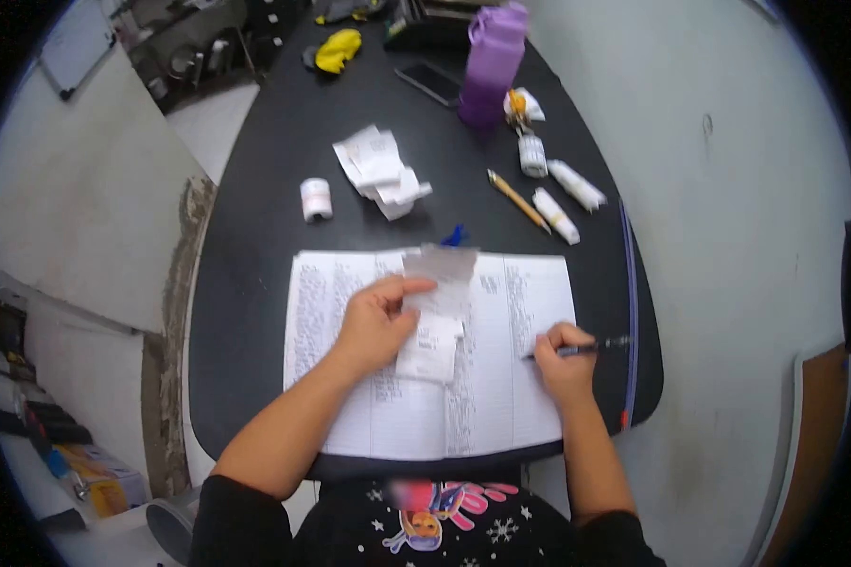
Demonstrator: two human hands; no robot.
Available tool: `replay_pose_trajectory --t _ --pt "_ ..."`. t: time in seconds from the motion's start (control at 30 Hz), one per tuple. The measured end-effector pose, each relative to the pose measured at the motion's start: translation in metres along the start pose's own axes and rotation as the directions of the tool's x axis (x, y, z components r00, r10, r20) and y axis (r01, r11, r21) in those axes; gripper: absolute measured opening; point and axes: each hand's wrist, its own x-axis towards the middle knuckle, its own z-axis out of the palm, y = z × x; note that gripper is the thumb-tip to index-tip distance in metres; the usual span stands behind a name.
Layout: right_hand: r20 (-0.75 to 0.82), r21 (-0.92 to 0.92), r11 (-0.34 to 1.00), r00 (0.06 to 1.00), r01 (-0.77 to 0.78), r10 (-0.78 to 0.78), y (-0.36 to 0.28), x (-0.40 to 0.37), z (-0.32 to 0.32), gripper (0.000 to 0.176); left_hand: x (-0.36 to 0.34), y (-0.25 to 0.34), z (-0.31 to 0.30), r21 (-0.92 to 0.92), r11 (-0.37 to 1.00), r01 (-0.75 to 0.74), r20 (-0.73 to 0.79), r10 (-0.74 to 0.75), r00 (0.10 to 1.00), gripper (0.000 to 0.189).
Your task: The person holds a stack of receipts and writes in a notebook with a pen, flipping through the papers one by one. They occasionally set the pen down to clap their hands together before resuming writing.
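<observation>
An open lined notebook (534, 416) full of handwritten columns lies on the black table. My left hand (380, 324) pinches the left edge of a paper slip (449, 283) between thumb and fingers, over the notebook's middle. Just below it, another printed slip (428, 352) lies across the left page near the fold. My right hand (567, 364) is closed round a dark pen (586, 349), its tip at the right page beside a column of writing. Under the slip's far end, a small blue thing (456, 235) shows beyond the notebook.
Beyond the notebook are crumpled paper slips (376, 165), a white paper roll (316, 199), a wooden pencil (520, 202) and rolled papers (556, 215). Farther back stand a purple bottle (492, 66), a phone (429, 82) and a yellow cloth-like item (338, 51). A wall (719, 283) borders the right.
</observation>
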Motion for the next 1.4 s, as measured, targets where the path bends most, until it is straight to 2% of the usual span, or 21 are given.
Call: replay_pose_trajectory --t 0.07,0.1,0.13,0.2,0.3,0.5,0.63,0.73,1.03,1.33,1.4 --pt "-0.021 0.059 0.997 0.999 -0.039 0.040 0.001 0.000 0.000 0.028 -0.001 0.000 0.000 0.071 0.994 0.078 -0.004 -0.078 0.997 0.036" --pt "-0.036 0.089 0.992 0.995 -0.094 0.097 0.001 -0.001 0.000 0.028 -0.001 -0.008 0.001 0.025 0.999 0.027 -0.017 -0.027 1.000 0.036" --pt "-0.054 0.120 0.984 0.988 -0.135 0.142 0.000 -0.001 0.000 0.027 -0.001 -0.004 0.001 -0.031 0.997 0.067 -0.003 -0.067 0.998 0.036" --pt "-0.055 0.086 0.992 0.993 -0.095 0.100 -0.005 -0.001 -0.001 0.027 -0.002 0.003 0.003 -0.106 0.994 0.039 0.004 -0.039 0.999 0.036" --pt "-0.061 0.079 0.995 0.996 -0.065 0.070 -0.004 0.000 -0.001 0.028 -0.001 0.004 0.002 -0.038 0.999 0.036 -0.002 -0.036 0.999 0.037" --pt "-0.064 0.081 0.995 0.996 -0.057 0.063 -0.004 0.000 0.001 0.028 -0.001 0.001 0.001 -0.029 0.998 0.060 0.013 -0.059 0.998 0.037" --pt "-0.057 0.033 0.999 0.998 -0.024 0.026 -0.005 0.001 0.000 0.028 -0.001 0.002 0.005 -0.118 0.993 0.027 -0.015 -0.029 0.999 0.034" --pt "-0.024 0.045 0.999 0.999 -0.021 0.022 -0.004 0.001 -0.001 0.028 -0.001 0.003 0.005 -0.119 0.993 0.018 -0.015 -0.020 1.000 0.034" --pt "-0.058 0.097 0.995 0.998 -0.034 0.040 -0.005 0.001 0.001 0.027 -0.001 0.006 0.005 -0.103 0.994 0.020 -0.017 -0.022 1.000 0.035" --pt "-0.040 0.055 0.998 0.999 -0.015 0.018 -0.003 0.001 -0.001 0.027 -0.002 0.007 0.005 -0.077 0.997 0.026 -0.020 -0.028 0.999 0.035" --pt "-0.081 0.071 0.997 0.996 -0.037 0.043 -0.005 0.000 0.000 0.027 -0.002 0.007 0.005 -0.098 0.995 0.024 -0.022 -0.026 0.999 0.035"
